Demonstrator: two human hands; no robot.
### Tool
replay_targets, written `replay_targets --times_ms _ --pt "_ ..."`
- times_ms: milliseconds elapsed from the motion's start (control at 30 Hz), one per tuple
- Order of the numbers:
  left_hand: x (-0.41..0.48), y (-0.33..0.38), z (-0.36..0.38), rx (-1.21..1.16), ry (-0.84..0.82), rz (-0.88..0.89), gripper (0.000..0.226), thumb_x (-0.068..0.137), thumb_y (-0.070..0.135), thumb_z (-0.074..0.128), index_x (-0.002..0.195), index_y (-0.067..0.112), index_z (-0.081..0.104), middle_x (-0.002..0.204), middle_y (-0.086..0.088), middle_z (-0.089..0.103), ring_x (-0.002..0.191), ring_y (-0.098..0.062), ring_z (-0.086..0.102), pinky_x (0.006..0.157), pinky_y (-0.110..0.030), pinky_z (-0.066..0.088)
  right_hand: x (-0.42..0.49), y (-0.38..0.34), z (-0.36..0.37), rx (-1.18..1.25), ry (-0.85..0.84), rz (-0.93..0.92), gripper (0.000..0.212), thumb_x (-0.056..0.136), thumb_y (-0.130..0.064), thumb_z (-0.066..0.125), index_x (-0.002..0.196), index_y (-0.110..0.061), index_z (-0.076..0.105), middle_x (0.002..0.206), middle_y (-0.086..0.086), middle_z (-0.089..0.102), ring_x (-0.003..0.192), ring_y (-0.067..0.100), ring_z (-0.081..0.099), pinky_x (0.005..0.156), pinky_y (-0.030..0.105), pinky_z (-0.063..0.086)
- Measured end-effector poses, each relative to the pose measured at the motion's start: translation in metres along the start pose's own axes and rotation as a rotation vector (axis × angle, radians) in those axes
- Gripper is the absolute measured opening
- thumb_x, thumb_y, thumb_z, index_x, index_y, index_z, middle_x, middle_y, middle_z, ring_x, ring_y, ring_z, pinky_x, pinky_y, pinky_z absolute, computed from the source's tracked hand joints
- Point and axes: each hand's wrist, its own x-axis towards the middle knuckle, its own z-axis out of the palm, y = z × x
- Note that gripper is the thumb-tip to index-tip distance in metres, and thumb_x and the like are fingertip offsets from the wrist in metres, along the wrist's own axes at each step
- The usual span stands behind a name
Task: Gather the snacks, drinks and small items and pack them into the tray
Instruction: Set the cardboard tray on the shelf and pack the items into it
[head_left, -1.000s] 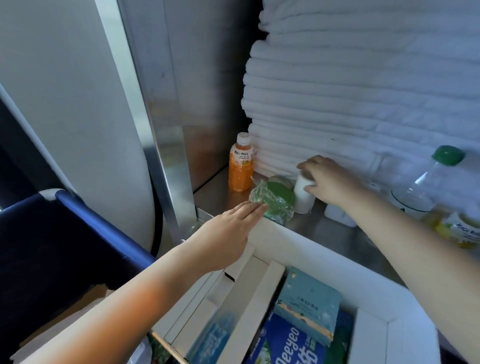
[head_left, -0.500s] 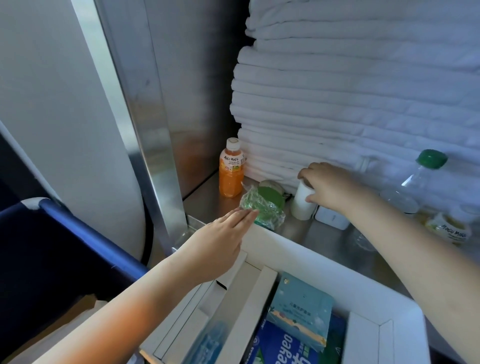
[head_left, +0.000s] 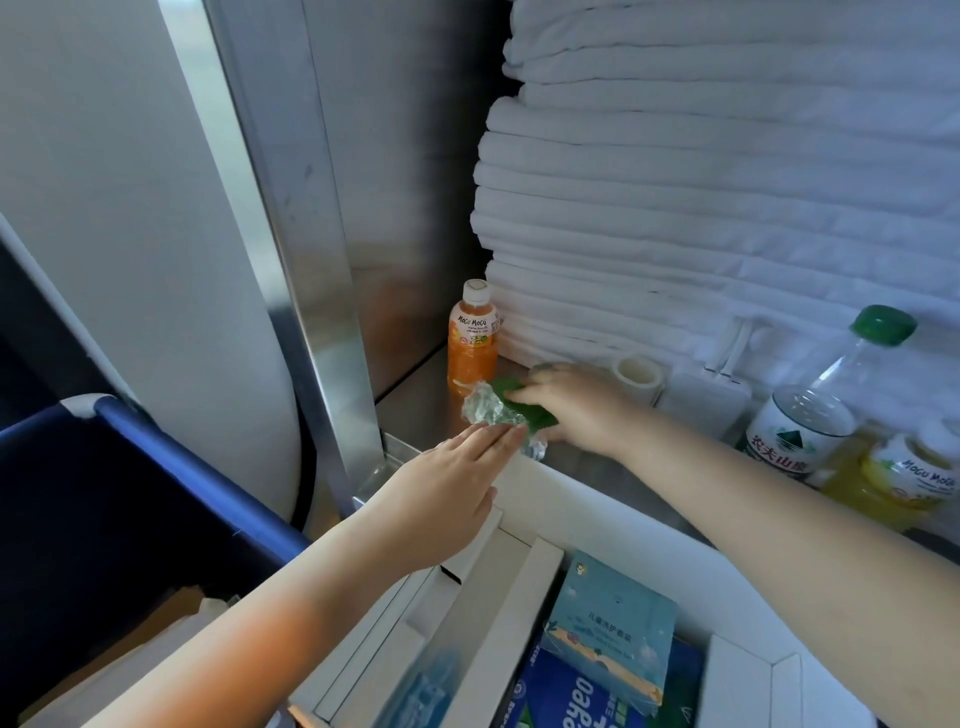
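two hands | right hand (head_left: 576, 410) fingers clamped on green packet (head_left: 501, 415), lying slantwise | left hand (head_left: 452, 493) fingers straight, together, touching it

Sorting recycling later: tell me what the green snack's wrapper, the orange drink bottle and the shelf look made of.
The green snack's wrapper: thin clear plastic film, crinkled and glinting; orange drink bottle: likely clear plastic, drink showing through; shelf: brushed metal, probably stainless steel, dull reflections.

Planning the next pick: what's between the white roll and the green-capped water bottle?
Only a white charger block, visible in the head view.
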Motion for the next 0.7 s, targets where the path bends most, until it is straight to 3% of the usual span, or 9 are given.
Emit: replay_targets --times_ms 167,267,400,533,700 --pt "-0.002 0.000 0.001 0.010 -0.012 -0.005 0.063 0.100 0.027 0.031 0.150 0.028 -0.007 0.157 0.010 0.006 0.143 -0.011 0.009 0.112 -0.021 0.008 0.007 -0.017 -0.001 0.099 0.029 -0.082 0.060 0.081 -0.022 0.071 0.137 -0.023 0.048 0.138 0.000 0.051 0.122 0.021 0.048 0.099 0.034 0.041" --pt "-0.002 -0.001 0.002 0.024 -0.006 -0.002 0.063 0.100 0.026 0.031 0.150 0.027 -0.008 0.158 0.008 0.007 0.143 -0.012 0.009 0.112 -0.022 0.009 0.010 0.002 -0.009 0.318 -0.043 0.040 0.064 0.082 -0.011 0.066 0.141 -0.024 0.043 0.139 0.000 0.049 0.122 0.018 0.049 0.093 0.024 0.038" --pt "-0.001 -0.001 0.002 0.017 -0.003 -0.001 0.063 0.100 0.026 0.031 0.149 0.028 -0.008 0.158 0.008 0.008 0.143 -0.012 0.009 0.112 -0.022 0.007 0.011 0.023 0.001 0.032 -0.064 0.215 0.045 0.082 0.005 0.048 0.124 -0.010 0.052 0.122 0.012 0.054 0.107 0.031 0.054 0.086 0.037 0.046" --pt "0.000 -0.001 0.002 0.018 -0.012 0.003 0.063 0.101 0.026 0.031 0.149 0.028 -0.009 0.158 0.008 0.008 0.144 -0.012 0.008 0.113 -0.023 0.008 0.011 0.018 0.018 -0.172 -0.088 0.200 0.036 0.078 0.007 0.051 0.112 -0.005 0.050 0.114 0.015 0.054 0.098 0.032 0.056 0.071 0.032 0.042" --pt "-0.001 -0.001 0.003 0.029 -0.004 0.007 0.063 0.101 0.026 0.031 0.150 0.028 -0.008 0.157 0.007 0.010 0.144 -0.012 0.010 0.112 -0.022 0.008 0.013 0.009 0.023 -0.294 -0.099 0.207 0.039 0.084 0.006 0.049 0.122 0.000 0.046 0.125 0.017 0.046 0.115 0.034 0.043 0.085 0.036 0.040"
